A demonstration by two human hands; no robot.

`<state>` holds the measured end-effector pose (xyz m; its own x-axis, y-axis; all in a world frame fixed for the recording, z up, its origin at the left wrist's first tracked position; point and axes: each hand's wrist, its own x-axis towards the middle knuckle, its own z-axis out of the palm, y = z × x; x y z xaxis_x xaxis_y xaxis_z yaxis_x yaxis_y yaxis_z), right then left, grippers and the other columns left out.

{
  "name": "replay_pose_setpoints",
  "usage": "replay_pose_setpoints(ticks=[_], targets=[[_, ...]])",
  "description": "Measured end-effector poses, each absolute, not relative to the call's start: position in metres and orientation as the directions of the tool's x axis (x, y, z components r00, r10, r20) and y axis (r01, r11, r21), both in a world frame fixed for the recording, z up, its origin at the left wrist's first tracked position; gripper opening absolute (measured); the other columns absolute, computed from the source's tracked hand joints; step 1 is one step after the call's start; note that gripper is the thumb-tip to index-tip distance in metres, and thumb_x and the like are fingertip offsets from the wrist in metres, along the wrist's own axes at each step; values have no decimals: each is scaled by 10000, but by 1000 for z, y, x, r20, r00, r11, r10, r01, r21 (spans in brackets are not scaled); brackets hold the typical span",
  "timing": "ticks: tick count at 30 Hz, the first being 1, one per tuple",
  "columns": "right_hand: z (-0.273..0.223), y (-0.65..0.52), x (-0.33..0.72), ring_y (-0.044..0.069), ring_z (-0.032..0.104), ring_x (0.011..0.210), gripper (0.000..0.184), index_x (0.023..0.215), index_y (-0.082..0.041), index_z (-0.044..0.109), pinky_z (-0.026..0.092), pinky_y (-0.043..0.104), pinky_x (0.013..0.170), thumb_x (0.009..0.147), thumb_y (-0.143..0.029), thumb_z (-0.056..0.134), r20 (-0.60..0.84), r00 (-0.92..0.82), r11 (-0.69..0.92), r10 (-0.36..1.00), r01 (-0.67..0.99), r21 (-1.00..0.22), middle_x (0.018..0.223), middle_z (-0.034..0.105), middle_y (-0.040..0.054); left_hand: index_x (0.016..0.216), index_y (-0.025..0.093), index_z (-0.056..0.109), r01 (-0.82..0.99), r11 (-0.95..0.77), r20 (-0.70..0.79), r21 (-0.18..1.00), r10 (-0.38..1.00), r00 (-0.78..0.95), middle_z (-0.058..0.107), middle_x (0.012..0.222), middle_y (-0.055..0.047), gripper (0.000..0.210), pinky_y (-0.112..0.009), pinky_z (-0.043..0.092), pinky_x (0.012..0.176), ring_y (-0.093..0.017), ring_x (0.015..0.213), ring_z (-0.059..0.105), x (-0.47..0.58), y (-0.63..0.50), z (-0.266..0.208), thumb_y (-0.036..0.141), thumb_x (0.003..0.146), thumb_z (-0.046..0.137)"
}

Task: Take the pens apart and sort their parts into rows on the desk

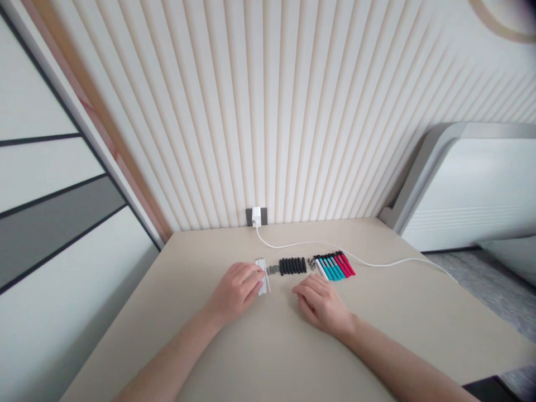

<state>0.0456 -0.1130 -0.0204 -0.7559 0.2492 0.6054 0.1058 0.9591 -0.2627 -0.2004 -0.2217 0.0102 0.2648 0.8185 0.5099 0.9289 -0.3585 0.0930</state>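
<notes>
My left hand (238, 291) rests at the left end of a row of pen parts, its thumb and fingertips closed at a thin white pen refill (268, 285). This refill lies slightly apart from a bundle of similar white refills (261, 262), partly covered by my fingers. Small grey metal pieces (273, 269), perhaps springs, sit just right of them. My right hand (322, 304) lies on the tabletop with fingers curled in and nothing visible in them. Beyond it are black tubes (292, 266), more small metal pieces (311, 263) and pen barrels (334, 266) in white, teal and red with black ends.
A white cable (301, 244) runs from a charger (257, 216) in the wall socket across the beige table (251, 357) behind the parts and over its right side. A ribbed wall (268, 111) borders the back. A grey headboard (473, 178) stands at right, a white cabinet (62, 268) at left.
</notes>
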Motion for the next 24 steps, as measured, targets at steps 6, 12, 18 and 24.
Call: replay_pose_setpoints(ticks=[6,12,18,24], targets=[[-18,-125,-13,192,528,773,143,896,-184,613,415,322,720,876,-118,488,580,-762,954,289,178,-243,794,615,53,783,160,608,886,-443,434,-139,777,457,589,760,-46,187,-342,460,723,-178,748,558,-174,-225,7,162,907,468],[-16,-135,-7,200,537,868,220,1053,-189,624,440,329,784,883,-112,507,469,-807,921,359,223,-320,941,618,70,687,176,540,872,-456,426,-178,763,486,541,680,-15,228,-288,406,601,-145,645,515,-182,-230,10,193,901,466],[-17,-139,-3,192,543,900,193,1019,-212,653,447,334,822,896,-124,532,399,-839,904,370,225,-365,962,612,59,684,189,527,810,-551,386,-200,715,583,530,625,12,215,-271,351,496,-125,542,487,-175,-232,1,210,893,479],[-17,-138,-7,191,539,909,190,1029,-219,660,441,337,833,896,-129,558,375,-858,904,352,207,-374,986,619,54,686,192,523,777,-596,333,-203,704,627,542,619,13,213,-264,364,477,-124,533,492,-168,-233,-4,223,893,482]])
